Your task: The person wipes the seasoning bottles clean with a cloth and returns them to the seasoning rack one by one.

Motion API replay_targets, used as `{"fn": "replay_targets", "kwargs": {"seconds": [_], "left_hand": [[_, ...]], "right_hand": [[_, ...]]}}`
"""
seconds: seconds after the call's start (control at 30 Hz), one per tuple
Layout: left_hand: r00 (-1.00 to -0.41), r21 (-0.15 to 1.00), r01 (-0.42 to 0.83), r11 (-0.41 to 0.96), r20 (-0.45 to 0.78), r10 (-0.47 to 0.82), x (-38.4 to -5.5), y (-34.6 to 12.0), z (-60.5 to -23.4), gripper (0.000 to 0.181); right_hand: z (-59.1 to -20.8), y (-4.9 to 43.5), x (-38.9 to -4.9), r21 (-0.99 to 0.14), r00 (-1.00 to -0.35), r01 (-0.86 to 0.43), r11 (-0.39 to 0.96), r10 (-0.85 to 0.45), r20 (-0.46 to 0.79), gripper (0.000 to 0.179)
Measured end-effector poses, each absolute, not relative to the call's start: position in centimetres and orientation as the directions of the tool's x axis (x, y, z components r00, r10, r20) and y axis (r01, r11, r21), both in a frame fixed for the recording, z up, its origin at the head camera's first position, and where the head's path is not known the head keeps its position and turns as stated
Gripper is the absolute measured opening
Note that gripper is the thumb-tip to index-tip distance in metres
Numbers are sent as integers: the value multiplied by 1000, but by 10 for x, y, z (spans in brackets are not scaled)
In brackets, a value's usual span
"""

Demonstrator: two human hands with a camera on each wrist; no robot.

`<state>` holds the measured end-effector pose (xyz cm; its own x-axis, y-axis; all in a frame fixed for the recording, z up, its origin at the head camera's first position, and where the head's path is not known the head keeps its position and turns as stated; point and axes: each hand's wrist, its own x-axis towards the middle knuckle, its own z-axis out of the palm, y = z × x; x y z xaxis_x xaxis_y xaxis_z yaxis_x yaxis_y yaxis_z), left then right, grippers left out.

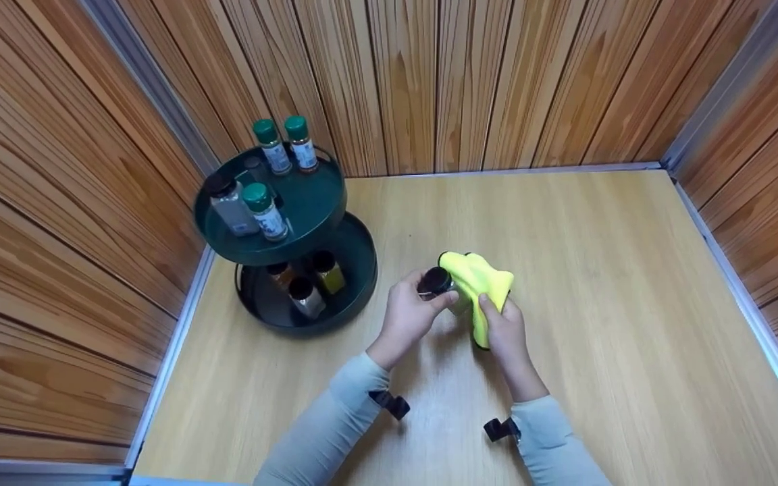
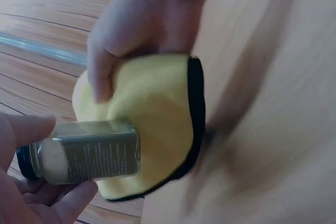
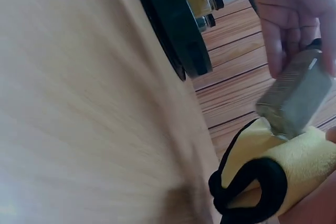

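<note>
My left hand (image 1: pixel 404 312) grips a glass spice jar (image 2: pixel 97 153) near its black lid (image 1: pixel 436 280). The jar is square-sided, with printed text on its side, and lies nearly level in the left wrist view. A yellow cloth (image 1: pixel 475 275) with black edging is held in my right hand (image 1: pixel 505 331), its thumb on top of the folds. The jar's base end is up against the cloth in the left wrist view; whether they touch firmly I cannot tell. In the right wrist view the cloth's black loop (image 3: pixel 273 182) faces the camera.
On the left stands a dark green two-tier rack (image 1: pixel 318 226). Its upper tier bears green-capped jars (image 1: pixel 269 219) and a larger dark-lidded jar (image 1: pixel 232 208). Black-lidded jars (image 1: pixel 306 298) stand on its lower tier (image 1: pixel 364 293). Wood-panelled walls (image 1: pixel 402 88) enclose the table (image 1: pixel 618 283).
</note>
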<state>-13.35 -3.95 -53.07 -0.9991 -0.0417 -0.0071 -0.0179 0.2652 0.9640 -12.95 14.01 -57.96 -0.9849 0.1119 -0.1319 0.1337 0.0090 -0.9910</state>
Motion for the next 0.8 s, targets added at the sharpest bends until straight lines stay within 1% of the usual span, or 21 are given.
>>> {"fn": "replay_targets", "kwargs": {"seconds": [0.07, 0.1, 0.2, 0.3, 0.37, 0.43, 0.5, 0.6, 0.67, 0.8], "left_hand": [[-999, 965, -1, 262, 12, -48, -132, -37, -529, 39], [-998, 966, 9, 259, 23, -51, -131, -35, -529, 40], [-996, 969, 42, 242, 59, -65, -130, -32, -528, 42], [-993, 975, 79, 205, 95, -70, -129, -31, -528, 44], [-991, 976, 102, 191, 116, -63, -129, -31, -527, 45], [-988, 967, 132, 217, 146, -49, -130, -32, -527, 46], [-982, 946, 169, 277, 185, -32, -130, -33, -527, 46], [-970, 898, 220, 381, 241, -8, -131, -35, -528, 46], [-969, 873, 227, 431, 249, 7, -131, -36, -529, 47], [-978, 867, 193, 460, 209, 16, -135, -40, -529, 46]], "right_hand": [[-581, 137, -129, -991, -985, 135, -19, 103, -136, 34], [-581, 136, -129, -989, -985, 136, -57, 97, -141, 35], [-580, 133, -130, -963, -984, 156, -219, 55, -172, 42], [-578, 132, -131, -884, -976, 201, -422, -4, -219, 48], [-577, 133, -132, -820, -965, 244, -517, -48, -257, 49], [-576, 133, -133, -758, -952, 285, -587, -82, -295, 48], [-576, 134, -133, -709, -934, 334, -621, -117, -337, 46], [-577, 135, -132, -676, -912, 381, -631, -136, -387, 44], [-578, 137, -132, -684, -904, 393, -615, -124, -409, 43], [-576, 139, -131, -763, -916, 364, -535, -59, -396, 41]]}}
